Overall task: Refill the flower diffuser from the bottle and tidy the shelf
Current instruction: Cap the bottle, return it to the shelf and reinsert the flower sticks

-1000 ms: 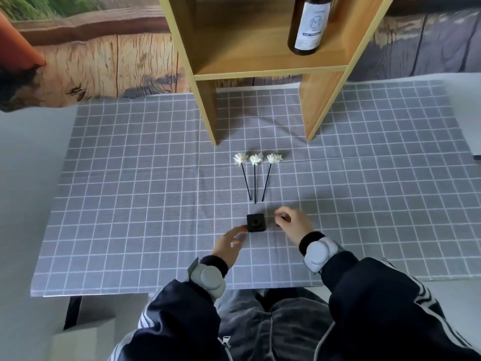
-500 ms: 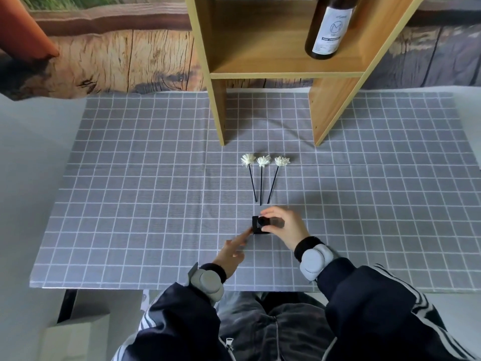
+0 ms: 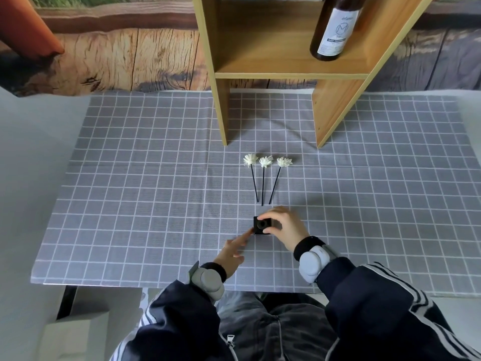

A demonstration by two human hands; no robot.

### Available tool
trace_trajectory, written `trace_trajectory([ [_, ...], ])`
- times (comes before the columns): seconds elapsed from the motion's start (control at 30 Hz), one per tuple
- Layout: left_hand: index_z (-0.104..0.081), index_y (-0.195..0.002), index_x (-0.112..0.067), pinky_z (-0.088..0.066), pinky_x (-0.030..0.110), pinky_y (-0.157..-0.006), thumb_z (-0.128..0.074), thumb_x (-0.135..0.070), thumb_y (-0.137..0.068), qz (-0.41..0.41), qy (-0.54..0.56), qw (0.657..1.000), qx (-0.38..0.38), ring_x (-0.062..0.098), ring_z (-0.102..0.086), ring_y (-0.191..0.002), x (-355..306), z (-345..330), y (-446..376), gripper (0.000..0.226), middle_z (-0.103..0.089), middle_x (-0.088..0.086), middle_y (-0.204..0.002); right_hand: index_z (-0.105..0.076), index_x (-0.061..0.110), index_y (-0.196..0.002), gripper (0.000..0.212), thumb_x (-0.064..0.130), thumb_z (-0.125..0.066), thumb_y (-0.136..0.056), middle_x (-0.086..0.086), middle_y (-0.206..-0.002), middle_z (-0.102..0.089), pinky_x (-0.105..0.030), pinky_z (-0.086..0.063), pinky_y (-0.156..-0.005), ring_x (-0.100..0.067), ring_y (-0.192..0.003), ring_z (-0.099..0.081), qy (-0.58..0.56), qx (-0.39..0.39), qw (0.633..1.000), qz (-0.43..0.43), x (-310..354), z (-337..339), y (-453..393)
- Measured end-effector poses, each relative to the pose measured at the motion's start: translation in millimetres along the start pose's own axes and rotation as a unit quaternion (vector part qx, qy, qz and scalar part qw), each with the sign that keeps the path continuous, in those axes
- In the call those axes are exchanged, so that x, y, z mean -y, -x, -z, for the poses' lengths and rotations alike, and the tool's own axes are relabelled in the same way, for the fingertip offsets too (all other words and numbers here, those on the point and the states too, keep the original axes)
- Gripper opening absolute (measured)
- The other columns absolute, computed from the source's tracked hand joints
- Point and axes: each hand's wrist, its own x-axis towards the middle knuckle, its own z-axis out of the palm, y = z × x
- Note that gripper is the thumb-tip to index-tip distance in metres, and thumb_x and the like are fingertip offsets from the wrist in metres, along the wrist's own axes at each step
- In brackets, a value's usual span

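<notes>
Diffuser pot: a small black square pot [image 3: 261, 225] with a round opening on top, standing on the surface near the front edge, just below the lower ends of the flower sticks.
Right hand: the right hand [image 3: 285, 229] reaches in from the right and pinches the pot, its fingers [image 3: 268, 218] on the far top edge and the thumb on the near side.
Left hand: the left hand [image 3: 233, 250] lies low on the cloth to the lower left of the pot, one finger stretched out so that its tip touches the pot's lower left corner; the other fingers are loosely curled and hold nothing.
Flower sticks: three white flowers on thin black sticks [image 3: 263, 178] lie flat on the cloth, heads toward the shelf, sticks closing together toward the pot but not touching it.
Bottle: a dark brown bottle [image 3: 333, 29] with a white label stands on the right side of the shelf board; its top is cut off by the frame.
Shelf: a light wooden shelf [image 3: 286, 71] stands at the back of the surface on two side panels.
Surface: covered by a grey cloth with white grid lines [image 3: 130, 191].
Wrists: a grey band sits on each wrist, below dark striped sleeves.
</notes>
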Motion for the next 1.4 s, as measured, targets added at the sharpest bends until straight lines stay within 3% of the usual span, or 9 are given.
trace_trajectory([
  [0.07,-0.026,-0.119,-0.061,-0.041,0.032,-0.100,-0.032,0.015,-0.083,-0.006,-0.009,1.000,0.001,0.017,-0.042,-0.115,1,0,0,0.084,-0.036,0.010,-0.130,-0.066,0.011,-0.099,0.031,0.000,-0.072,-0.071,-0.007,-0.102,-0.062,-0.037,-0.046,-0.089,-0.024,-0.099,-0.057,-0.012,-0.006,1.000,0.003,0,-1,0],
  [0.23,-0.023,-0.123,-0.054,-0.037,0.028,-0.102,-0.034,0.014,-0.084,0.003,-0.015,1.000,0.000,0.014,-0.040,-0.113,0,-1,1,0.079,-0.034,0.006,-0.124,-0.065,0.008,-0.096,0.030,-0.006,-0.069,-0.070,-0.009,-0.100,-0.062,-0.036,-0.049,-0.090,-0.023,-0.097,-0.058,-0.057,-0.014,0.998,0.004,-3,-3,1],
  [0.6,-0.023,-0.123,-0.054,-0.036,0.026,-0.096,-0.036,0.013,-0.084,0.000,-0.031,0.999,-0.016,0.016,-0.040,-0.114,1,-4,3,0.079,-0.036,0.009,-0.125,-0.068,0.007,-0.101,0.033,-0.012,-0.063,-0.074,-0.007,-0.106,-0.055,-0.007,-0.045,-0.087,-0.014,-0.102,-0.055,-0.126,0.036,0.991,-0.035,-5,3,0],
  [0.73,-0.025,-0.117,-0.061,-0.037,0.029,-0.098,-0.036,0.014,-0.083,-0.001,-0.022,1.000,-0.015,0.017,-0.041,-0.113,3,-4,2,0.084,-0.037,0.010,-0.125,-0.067,0.005,-0.098,0.031,-0.012,-0.066,-0.071,-0.006,-0.104,-0.056,-0.011,-0.047,-0.087,-0.018,-0.101,-0.056,-0.124,0.032,0.991,-0.033,-4,4,-2],
  [0.87,-0.024,-0.124,-0.055,-0.034,0.026,-0.099,-0.037,0.013,-0.083,0.003,-0.027,1.000,-0.014,0.013,-0.040,-0.113,2,-4,2,0.081,-0.037,0.008,-0.125,-0.064,0.004,-0.093,0.029,-0.006,-0.072,-0.067,-0.007,-0.097,-0.061,-0.028,-0.050,-0.086,-0.022,-0.095,-0.059,-0.105,-0.009,0.994,-0.022,-2,1,0],
  [1.0,-0.023,-0.126,-0.051,-0.034,0.028,-0.101,-0.038,0.012,-0.084,-0.001,-0.022,1.000,-0.014,0.014,-0.040,-0.113,1,-4,2,0.077,-0.037,0.009,-0.124,-0.062,0.007,-0.097,0.034,-0.004,-0.074,-0.067,-0.005,-0.101,-0.060,-0.024,-0.051,-0.085,-0.019,-0.097,-0.058,-0.114,-0.025,0.993,-0.033,-3,-5,4],
  [1.17,-0.024,-0.124,-0.053,-0.033,0.027,-0.098,-0.038,0.013,-0.084,-0.003,-0.013,1.000,-0.014,0.018,-0.040,-0.117,3,-4,2,0.078,-0.037,0.011,-0.127,-0.063,0.012,-0.108,0.044,-0.012,-0.065,-0.071,-0.002,-0.112,-0.055,-0.005,-0.043,-0.089,-0.011,-0.107,-0.053,-0.118,-0.036,0.992,-0.037,-11,-15,12],
  [1.33,-0.023,-0.125,-0.052,-0.032,0.027,-0.098,-0.038,0.013,-0.084,0.000,-0.010,1.000,-0.017,0.016,-0.039,-0.114,1,-4,3,0.078,-0.038,0.012,-0.127,-0.062,0.008,-0.108,0.042,-0.014,-0.063,-0.072,0.000,-0.112,-0.054,-0.002,-0.041,-0.089,-0.011,-0.108,-0.052,-0.134,-0.075,0.987,-0.042,-10,-23,16],
  [1.4,-0.021,-0.125,-0.052,-0.032,0.027,-0.098,-0.037,0.013,-0.084,-0.001,-0.015,1.000,-0.016,0.015,-0.039,-0.113,0,-4,4,0.078,-0.038,0.012,-0.127,-0.061,0.008,-0.105,0.038,-0.012,-0.063,-0.073,0.000,-0.111,-0.057,-0.011,-0.045,-0.091,-0.012,-0.106,-0.054,-0.145,-0.071,0.986,-0.050,-9,-22,16],
])
